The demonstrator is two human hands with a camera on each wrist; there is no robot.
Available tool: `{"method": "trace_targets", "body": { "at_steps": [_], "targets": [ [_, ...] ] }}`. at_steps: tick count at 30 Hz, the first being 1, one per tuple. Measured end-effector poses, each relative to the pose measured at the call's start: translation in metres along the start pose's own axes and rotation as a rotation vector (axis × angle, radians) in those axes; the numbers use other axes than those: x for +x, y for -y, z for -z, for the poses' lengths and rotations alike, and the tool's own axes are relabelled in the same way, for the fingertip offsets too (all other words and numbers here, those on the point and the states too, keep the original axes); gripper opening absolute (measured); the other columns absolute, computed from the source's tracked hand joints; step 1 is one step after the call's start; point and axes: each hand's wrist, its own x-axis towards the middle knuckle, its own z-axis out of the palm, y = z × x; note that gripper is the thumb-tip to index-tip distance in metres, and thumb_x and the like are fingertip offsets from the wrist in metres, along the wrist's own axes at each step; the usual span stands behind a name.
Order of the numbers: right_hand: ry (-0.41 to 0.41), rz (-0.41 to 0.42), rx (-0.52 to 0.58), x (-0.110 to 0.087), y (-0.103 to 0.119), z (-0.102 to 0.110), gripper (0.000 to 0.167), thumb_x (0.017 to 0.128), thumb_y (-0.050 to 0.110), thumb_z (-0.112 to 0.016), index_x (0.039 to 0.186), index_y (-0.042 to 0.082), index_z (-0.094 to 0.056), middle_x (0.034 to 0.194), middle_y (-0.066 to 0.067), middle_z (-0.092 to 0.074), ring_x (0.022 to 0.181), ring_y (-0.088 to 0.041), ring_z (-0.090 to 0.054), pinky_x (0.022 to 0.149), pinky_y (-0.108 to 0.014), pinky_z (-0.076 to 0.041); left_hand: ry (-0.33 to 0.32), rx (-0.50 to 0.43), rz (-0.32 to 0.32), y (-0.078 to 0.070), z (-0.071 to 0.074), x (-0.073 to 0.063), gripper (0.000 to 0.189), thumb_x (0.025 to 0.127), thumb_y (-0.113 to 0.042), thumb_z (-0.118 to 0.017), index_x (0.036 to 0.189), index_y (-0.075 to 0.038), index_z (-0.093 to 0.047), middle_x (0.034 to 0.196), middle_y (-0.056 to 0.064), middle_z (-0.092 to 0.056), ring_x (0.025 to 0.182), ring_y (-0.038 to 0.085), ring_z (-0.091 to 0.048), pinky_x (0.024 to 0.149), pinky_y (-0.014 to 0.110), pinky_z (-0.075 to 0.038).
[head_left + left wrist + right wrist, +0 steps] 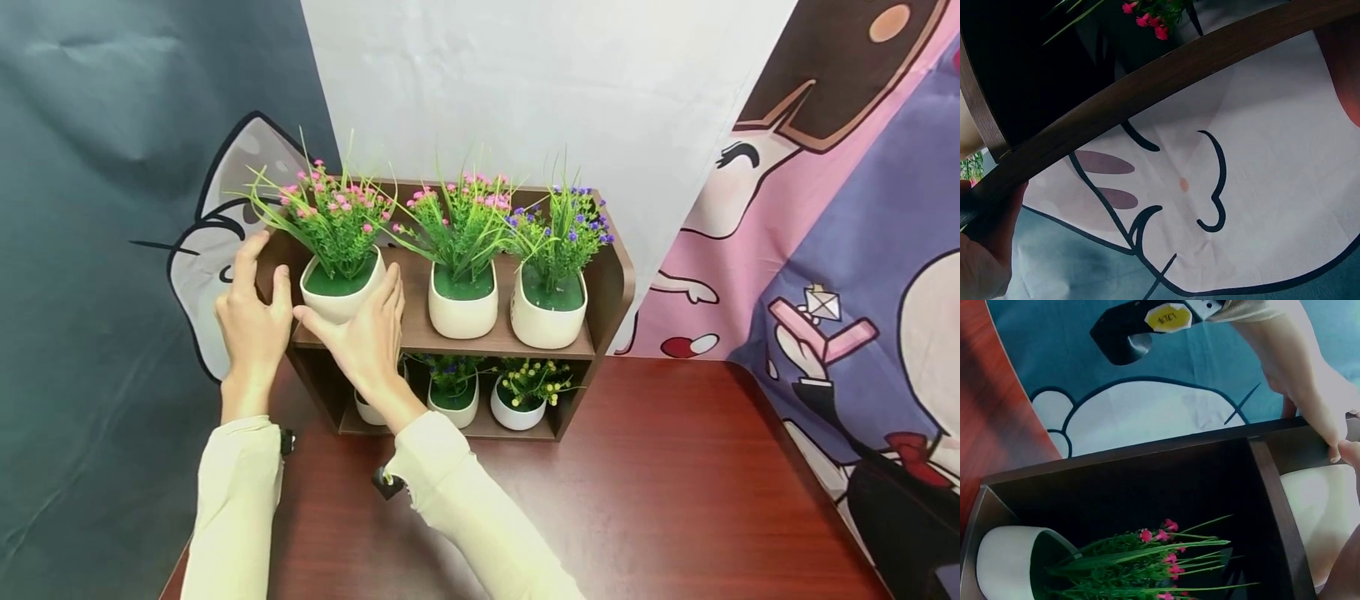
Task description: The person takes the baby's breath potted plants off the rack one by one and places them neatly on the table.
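Note:
A white pot with pink flowers (337,304) stands at the left end of the top level of a brown two-level shelf (420,340). My right hand (367,333) holds this pot, thumb across its front and fingers along its right side. At the shelf's left end, my left hand (251,325) straddles the side panel (1147,81), with the thumb inside near the pot and fingers outside. The right wrist view shows the left hand (1310,394) over the panel edge, beside the white pot (1329,519).
Another pink-flowered pot (462,312) and a purple-flowered pot (549,325) share the top level. Below stand several more potted plants, one with yellow flowers (519,414). The shelf stands on a reddish-brown table (675,467) against printed cloth (525,100).

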Motion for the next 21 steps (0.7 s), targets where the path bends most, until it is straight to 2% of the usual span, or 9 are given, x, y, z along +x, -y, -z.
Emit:
{"method": "trace_targets", "body": {
  "at_steps": [6,9,14,18,21],
  "targets": [
    [-0.057,0.055,-0.039,0.004,-0.002,-0.005,0.108,0.067,0.056,-0.074,0.144,0.001,-0.022,0.142,-0.015,-0.034,0.128,-0.024,-0.036,0.1,-0.034,-0.033,-0.008,0.004,-0.005,0.002,-0.001,0.0,0.038,0.09,-0.016,-0.058,0.128,-0.019,-0.055,0.125,-0.002,-0.059,0.052,0.044,-0.047,0.062,0.054,-0.039],
    [-0.075,0.082,-0.024,0.003,-0.004,-0.004,0.102,0.066,0.053,-0.076,0.142,0.005,-0.027,0.136,-0.009,-0.041,0.121,-0.02,-0.043,0.096,-0.033,-0.036,-0.01,0.008,0.003,0.002,-0.001,-0.001,0.038,0.09,-0.016,-0.058,0.128,-0.019,-0.055,0.124,0.0,-0.059,0.053,0.045,-0.048,0.063,0.054,-0.039],
    [-0.05,0.076,0.019,-0.002,-0.006,0.004,0.1,0.065,0.052,-0.077,0.141,0.009,-0.03,0.132,-0.003,-0.045,0.114,-0.016,-0.047,0.09,-0.033,-0.041,-0.006,0.014,0.013,0.001,0.0,-0.001,0.038,0.09,-0.017,-0.059,0.128,-0.021,-0.055,0.122,0.004,-0.061,0.05,0.044,-0.046,0.06,0.054,-0.037],
    [-0.017,0.088,0.023,-0.01,-0.007,0.016,0.099,0.065,0.052,-0.078,0.14,0.009,-0.031,0.131,-0.003,-0.046,0.111,-0.017,-0.05,0.086,-0.034,-0.043,0.006,0.009,0.016,0.001,0.001,0.0,0.038,0.09,-0.018,-0.058,0.128,-0.021,-0.055,0.124,0.002,-0.06,0.054,0.046,-0.049,0.064,0.055,-0.039],
    [0.008,0.109,0.03,-0.018,-0.006,0.027,0.096,0.065,0.05,-0.078,0.138,0.009,-0.033,0.126,-0.002,-0.049,0.108,-0.016,-0.051,0.084,-0.035,-0.044,0.017,0.024,0.022,0.001,0.003,0.001,0.038,0.091,-0.02,-0.057,0.129,-0.022,-0.054,0.116,0.011,-0.063,0.058,0.049,-0.051,0.065,0.056,-0.04]
  ]
}}
